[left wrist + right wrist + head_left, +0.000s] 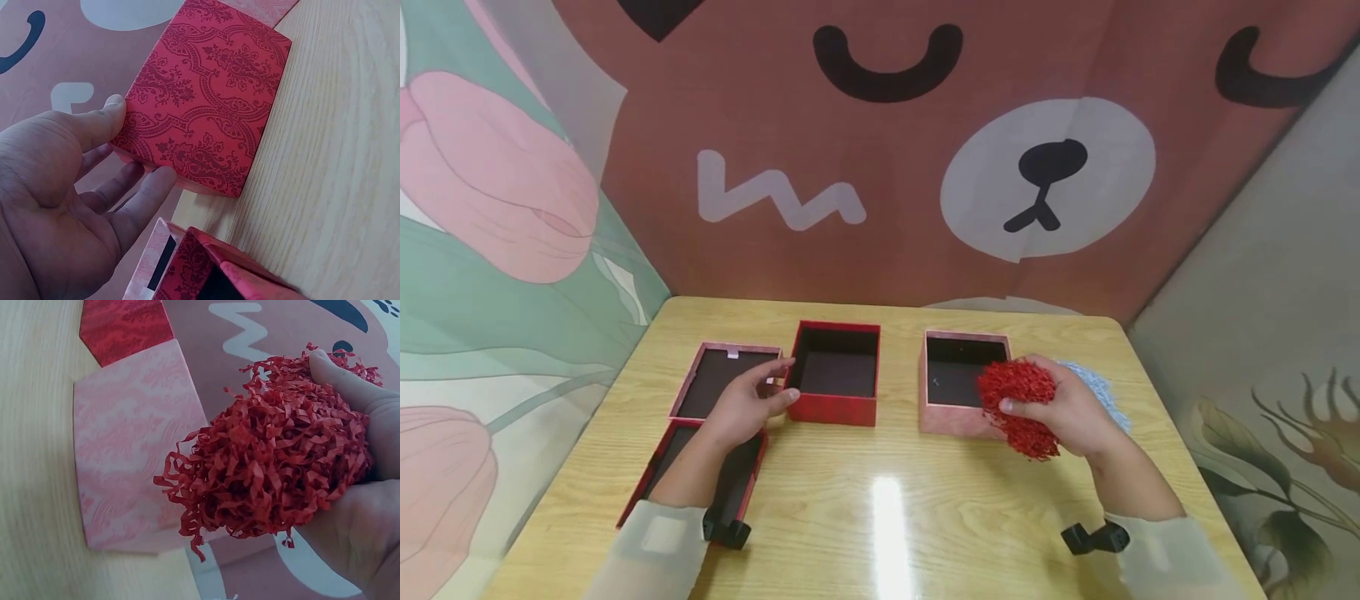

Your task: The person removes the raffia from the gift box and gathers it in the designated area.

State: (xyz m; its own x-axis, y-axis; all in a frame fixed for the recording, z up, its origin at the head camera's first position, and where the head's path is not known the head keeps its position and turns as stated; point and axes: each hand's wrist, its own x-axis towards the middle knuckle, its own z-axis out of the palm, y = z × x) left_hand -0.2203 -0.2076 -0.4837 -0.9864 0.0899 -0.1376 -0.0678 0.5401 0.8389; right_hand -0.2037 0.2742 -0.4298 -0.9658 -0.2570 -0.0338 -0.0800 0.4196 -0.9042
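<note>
In the head view my right hand [1071, 408] grips a fluffy clump of red shredded paper [1017, 387] over the front right corner of a pink box [958, 419]. The right wrist view shows the crinkled red strips [275, 450] bulging from between thumb and fingers. My left hand [748, 404] is at the left side of a red box [833, 410], with thumb and fingertips touching its side and edge. That box stands upright with its black inside showing. In the left wrist view its front wall [200, 94] has a dark floral pattern.
A pile of light blue shredded paper [1099, 390] lies right of the pink box, partly behind my right hand. At the left are a pink lid [687, 379] and, nearer me, a red lid [643, 479], partly covered by my left forearm. Printed cloth walls surround the wooden table [820, 500].
</note>
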